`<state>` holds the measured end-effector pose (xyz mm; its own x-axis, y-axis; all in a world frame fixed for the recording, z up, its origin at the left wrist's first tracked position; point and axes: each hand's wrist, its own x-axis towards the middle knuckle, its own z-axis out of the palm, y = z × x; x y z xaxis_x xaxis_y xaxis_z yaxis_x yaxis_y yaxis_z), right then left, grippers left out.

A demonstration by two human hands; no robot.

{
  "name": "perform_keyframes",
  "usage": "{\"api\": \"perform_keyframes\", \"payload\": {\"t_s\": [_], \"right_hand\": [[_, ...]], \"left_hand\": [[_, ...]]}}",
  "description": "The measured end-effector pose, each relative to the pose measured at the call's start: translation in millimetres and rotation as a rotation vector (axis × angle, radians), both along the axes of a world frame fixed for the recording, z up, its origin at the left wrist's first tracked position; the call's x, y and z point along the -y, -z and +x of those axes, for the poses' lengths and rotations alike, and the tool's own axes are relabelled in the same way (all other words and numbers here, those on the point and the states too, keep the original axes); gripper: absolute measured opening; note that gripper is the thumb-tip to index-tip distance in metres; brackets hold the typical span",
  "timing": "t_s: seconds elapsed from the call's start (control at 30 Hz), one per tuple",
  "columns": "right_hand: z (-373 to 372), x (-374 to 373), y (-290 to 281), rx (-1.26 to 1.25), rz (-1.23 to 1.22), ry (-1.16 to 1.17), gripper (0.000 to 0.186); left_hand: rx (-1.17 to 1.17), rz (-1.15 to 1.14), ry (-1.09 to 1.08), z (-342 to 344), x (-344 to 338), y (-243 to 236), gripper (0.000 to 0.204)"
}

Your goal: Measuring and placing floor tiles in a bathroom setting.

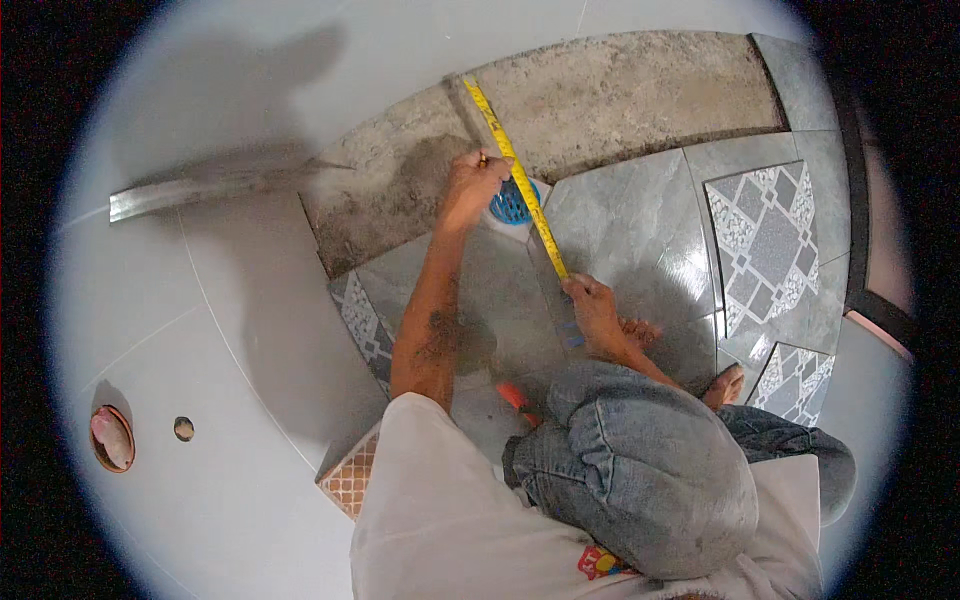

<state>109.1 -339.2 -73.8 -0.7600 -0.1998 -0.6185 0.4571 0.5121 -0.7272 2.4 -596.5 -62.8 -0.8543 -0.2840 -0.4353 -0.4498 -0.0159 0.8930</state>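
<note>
A yellow tape measure (pixel 541 222) is stretched from the bare strip by the far wall toward me. My right hand (pixel 594 308) is closed on its near end, by my knee. My left hand (pixel 474 184) is closed beside the tape's left edge, fingertips close to it; a small yellowish tip shows between the fingers, too small to name. Under the tape, partly covered by it, lies a round blue perforated drain cover (pixel 510 205) with a pale surround. The far end of the tape rests on the rough, untiled cement strip (pixel 630 95).
Grey floor tiles (pixel 625 210) surround the drain. Patterned tiles (pixel 768 235) lie at the right, and a brown-and-white tile (pixel 352 476) stands at the lower left. A metal straightedge (pixel 190 198) is at the left wall. A red-handled tool (pixel 515 399) lies near my knees.
</note>
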Motion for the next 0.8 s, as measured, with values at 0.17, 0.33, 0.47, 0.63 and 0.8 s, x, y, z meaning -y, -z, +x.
{"api": "perform_keyframes", "payload": {"t_s": [0.17, 0.33, 0.47, 0.63, 0.8], "right_hand": [[-11, 6, -19, -0.048, 0.154, 0.093, 0.036], [-28, -6, -14, -0.076, 0.181, 0.154, 0.027], [-27, 1, 0, -0.303, 0.223, 0.146, 0.031], [-28, -15, 26, -0.155, 0.009, 0.191, 0.027], [-32, -12, 19, -0.105, 0.105, 0.217, 0.031]], "left_hand": [[0.033, -0.043, -0.074, -20, -14, 32, 0.021], [0.037, -0.144, 0.06, -46, -26, 26, 0.013], [0.059, -0.116, -0.028, -55, -29, 30, 0.013], [0.111, -0.233, 0.038, -41, -4, 13, 0.02], [-0.098, -0.799, -0.21, 58, 51, -3, 0.029]]}}
